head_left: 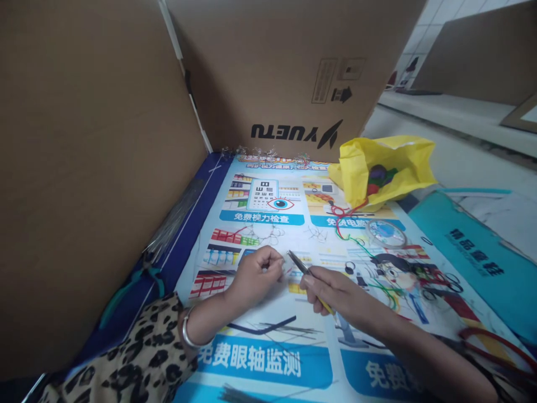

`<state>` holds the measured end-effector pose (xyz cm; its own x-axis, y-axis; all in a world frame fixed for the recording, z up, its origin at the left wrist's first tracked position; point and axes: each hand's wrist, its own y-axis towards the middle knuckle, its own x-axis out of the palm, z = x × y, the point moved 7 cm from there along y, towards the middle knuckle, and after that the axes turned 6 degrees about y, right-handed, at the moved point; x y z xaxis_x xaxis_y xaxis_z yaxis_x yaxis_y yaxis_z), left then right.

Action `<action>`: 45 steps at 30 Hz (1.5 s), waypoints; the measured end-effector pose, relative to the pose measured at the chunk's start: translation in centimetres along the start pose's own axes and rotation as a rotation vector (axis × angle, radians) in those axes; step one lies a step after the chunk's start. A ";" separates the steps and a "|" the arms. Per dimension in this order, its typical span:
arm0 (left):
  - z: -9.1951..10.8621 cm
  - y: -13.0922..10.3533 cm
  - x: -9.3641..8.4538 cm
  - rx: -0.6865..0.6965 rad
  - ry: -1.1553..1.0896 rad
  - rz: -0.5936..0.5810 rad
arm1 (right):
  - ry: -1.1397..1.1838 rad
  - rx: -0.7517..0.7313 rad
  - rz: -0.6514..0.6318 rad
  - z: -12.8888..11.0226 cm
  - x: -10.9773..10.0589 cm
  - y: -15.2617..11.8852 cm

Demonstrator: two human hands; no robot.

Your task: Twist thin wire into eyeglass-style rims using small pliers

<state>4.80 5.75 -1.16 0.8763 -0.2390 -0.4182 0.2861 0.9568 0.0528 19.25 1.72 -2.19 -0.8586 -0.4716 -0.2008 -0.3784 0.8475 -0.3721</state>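
Observation:
My right hand (335,288) is wrapped round a pair of pliers (298,263) with yellow handles, the metal jaws pointing up and left. Just left of the jaw tips, my left hand (255,275) is closed in a pinch. Whatever it holds is too fine and too hidden by the fingers to make out. Beneath both hands lies a printed poster (268,302). Thin dark wires (289,329) rest on it in front of my hands, and bent wire shapes (264,230) lie just beyond them.
Cardboard walls (268,73) rise at the back and left. A yellow bag (352,168) holds coloured bundles, near a clear tape roll (386,234). Wire bundles lie at the left (178,215) and front (241,394). A teal box (474,257) is at the right.

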 end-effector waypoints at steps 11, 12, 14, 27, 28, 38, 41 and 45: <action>2.5 -0.9 -0.6 0.371 0.527 0.202 | -0.232 -0.087 0.066 -1.0 0.2 0.1; 2.6 -0.9 -0.5 0.384 0.548 0.203 | -0.232 -0.087 0.064 -1.0 0.2 0.1; 2.6 -0.9 -0.5 0.395 0.570 0.206 | -0.232 -0.089 0.064 -1.0 0.2 0.1; 2.5 -1.0 0.0 0.426 0.658 0.169 | -0.215 -0.063 0.088 -0.9 0.1 0.3; 2.4 -1.0 0.1 0.422 0.659 0.162 | -0.213 -0.060 0.085 -0.9 0.1 0.3; 2.3 -1.0 0.1 0.404 0.611 0.144 | -0.313 -0.165 0.143 -2.1 0.1 0.1; 2.3 -1.0 0.2 0.396 0.594 0.129 | -0.373 -0.186 0.155 -2.0 0.0 0.2; 2.0 -0.8 -0.3 0.308 0.416 0.119 | -0.393 -0.197 0.146 -1.8 -0.1 0.2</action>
<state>5.07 4.76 0.74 0.7002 0.0145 -0.7138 0.3492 0.8651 0.3601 18.65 2.42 -0.57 -0.7260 -0.3683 -0.5808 -0.3548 0.9240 -0.1425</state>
